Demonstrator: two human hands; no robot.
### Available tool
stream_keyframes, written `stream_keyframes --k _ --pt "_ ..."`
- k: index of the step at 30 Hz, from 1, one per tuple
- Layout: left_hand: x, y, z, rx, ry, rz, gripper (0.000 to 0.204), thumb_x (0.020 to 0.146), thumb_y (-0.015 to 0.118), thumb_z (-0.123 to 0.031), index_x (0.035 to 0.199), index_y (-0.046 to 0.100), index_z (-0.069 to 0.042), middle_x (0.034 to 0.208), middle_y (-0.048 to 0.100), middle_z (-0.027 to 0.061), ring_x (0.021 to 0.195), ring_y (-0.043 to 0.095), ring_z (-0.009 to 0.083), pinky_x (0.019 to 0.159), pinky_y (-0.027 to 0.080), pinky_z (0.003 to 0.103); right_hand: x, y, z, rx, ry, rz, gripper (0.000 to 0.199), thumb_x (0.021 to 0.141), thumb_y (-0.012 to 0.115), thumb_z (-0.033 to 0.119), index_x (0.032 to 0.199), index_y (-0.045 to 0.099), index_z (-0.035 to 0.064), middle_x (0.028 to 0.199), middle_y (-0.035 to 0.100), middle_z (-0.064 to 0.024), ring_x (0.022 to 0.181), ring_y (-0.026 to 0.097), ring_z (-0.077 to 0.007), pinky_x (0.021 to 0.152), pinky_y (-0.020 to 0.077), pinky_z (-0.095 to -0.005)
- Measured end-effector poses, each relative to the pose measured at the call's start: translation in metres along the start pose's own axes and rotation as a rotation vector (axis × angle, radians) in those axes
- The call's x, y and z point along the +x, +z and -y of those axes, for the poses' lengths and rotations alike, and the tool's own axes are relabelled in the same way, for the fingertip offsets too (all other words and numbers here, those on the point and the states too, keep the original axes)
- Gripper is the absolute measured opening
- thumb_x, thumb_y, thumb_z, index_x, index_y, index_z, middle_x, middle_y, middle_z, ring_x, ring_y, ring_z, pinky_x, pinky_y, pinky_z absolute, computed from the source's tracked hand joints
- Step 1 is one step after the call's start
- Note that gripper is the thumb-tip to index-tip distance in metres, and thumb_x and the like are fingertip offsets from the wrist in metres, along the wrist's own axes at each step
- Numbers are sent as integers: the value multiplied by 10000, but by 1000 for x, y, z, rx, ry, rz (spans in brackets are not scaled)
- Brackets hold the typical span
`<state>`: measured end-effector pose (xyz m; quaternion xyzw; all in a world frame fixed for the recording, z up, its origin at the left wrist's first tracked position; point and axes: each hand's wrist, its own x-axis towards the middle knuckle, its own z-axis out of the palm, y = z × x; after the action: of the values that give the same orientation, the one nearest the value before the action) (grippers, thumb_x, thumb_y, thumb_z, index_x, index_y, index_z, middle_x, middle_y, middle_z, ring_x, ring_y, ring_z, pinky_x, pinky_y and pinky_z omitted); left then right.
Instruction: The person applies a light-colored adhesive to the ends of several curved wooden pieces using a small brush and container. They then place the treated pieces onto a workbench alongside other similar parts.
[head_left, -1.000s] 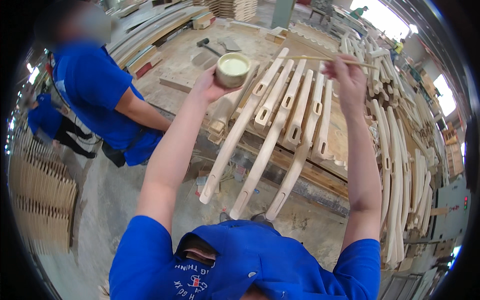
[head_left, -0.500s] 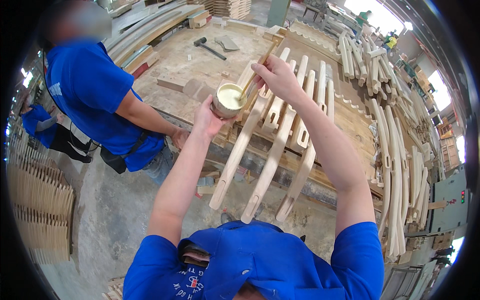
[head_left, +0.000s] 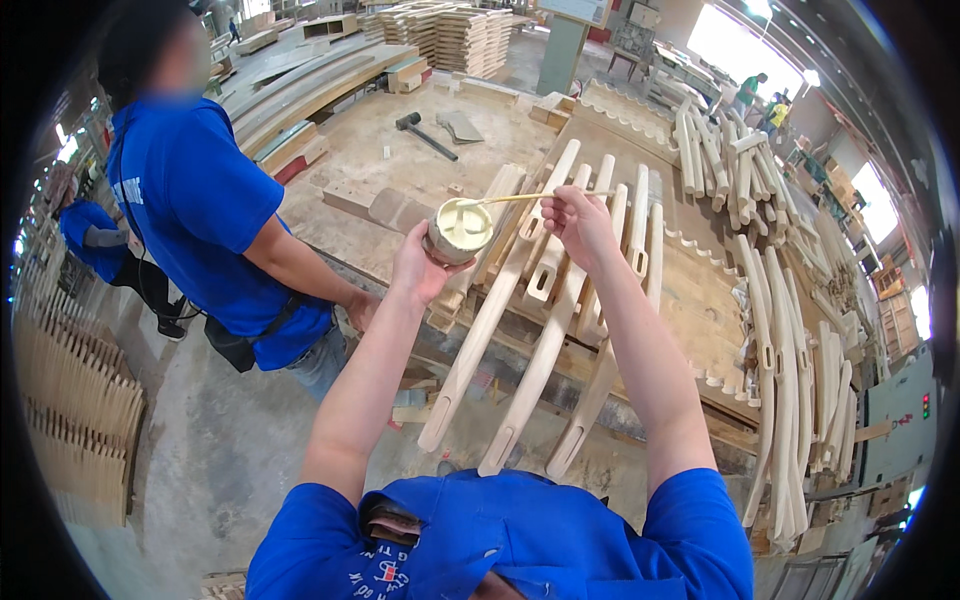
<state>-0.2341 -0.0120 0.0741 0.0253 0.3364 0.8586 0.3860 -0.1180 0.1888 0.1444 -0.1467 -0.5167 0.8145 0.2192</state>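
Just above the middle of the frame, the left hand (head_left: 418,268) is cupping a small round bowl (head_left: 459,230) of pale glue, fingers curled around its underside. The right hand (head_left: 578,222) is pinching a thin stick (head_left: 525,198), its tip seemingly dipping into the bowl. Curved wooden parts (head_left: 548,330) are lying below on the workbench (head_left: 400,170). At the left, a co-worker (head_left: 200,215) in blue is standing.

bright daylight, heavy fisheye edge distortion
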Motion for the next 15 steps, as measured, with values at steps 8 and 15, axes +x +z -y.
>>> stream_keyframes --k 8,15 --pt "15 21 4 -95 -24 19 470 979 295 -311 1357 348 -37 1411 348 171 1282 380 349 1012 346 606 0 -20 -17 123 -47 -113 114 868 596 143 886 545 42 760 601 -67 673 590 -135 594 489 -271" --pt "21 33 16 -78 -41 15 465 979 290 -322 1347 368 -50 1402 365 167 1269 397 342 996 367 593 2 -26 -32 224 68 -256 230 885 622 258 760 516 95 672 564 -23 546 509 -95 472 430 -239"
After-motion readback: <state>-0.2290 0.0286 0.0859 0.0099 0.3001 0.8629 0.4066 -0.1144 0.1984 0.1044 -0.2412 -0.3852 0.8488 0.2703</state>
